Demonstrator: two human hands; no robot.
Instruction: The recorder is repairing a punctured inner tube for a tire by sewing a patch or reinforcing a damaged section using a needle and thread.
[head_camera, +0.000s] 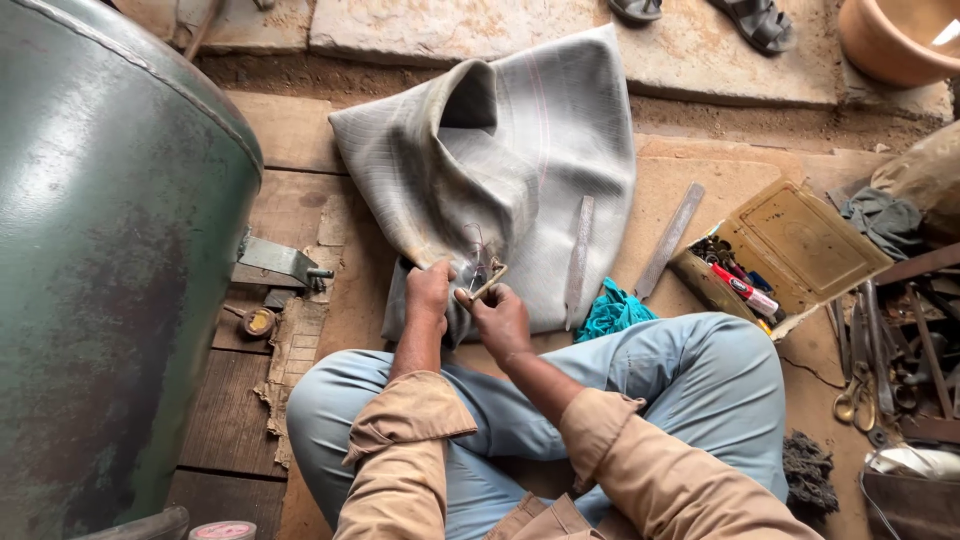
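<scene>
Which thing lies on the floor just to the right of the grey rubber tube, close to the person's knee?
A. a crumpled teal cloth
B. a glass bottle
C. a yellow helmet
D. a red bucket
A: a crumpled teal cloth lies beside the grey rubber tube, next to the knee in light blue trousers.

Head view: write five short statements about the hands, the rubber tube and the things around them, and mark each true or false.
1. Both hands, left hand and right hand, rest on the grey rubber tube. True.
2. The right hand holds a small tool. True.
3. The teal cloth lies on top of the green tank. False: it lies on the floor beside the person's knee.
4. The open box is shut. False: its lid is open.
5. Two flat metal files lie by the tube. True.
</scene>
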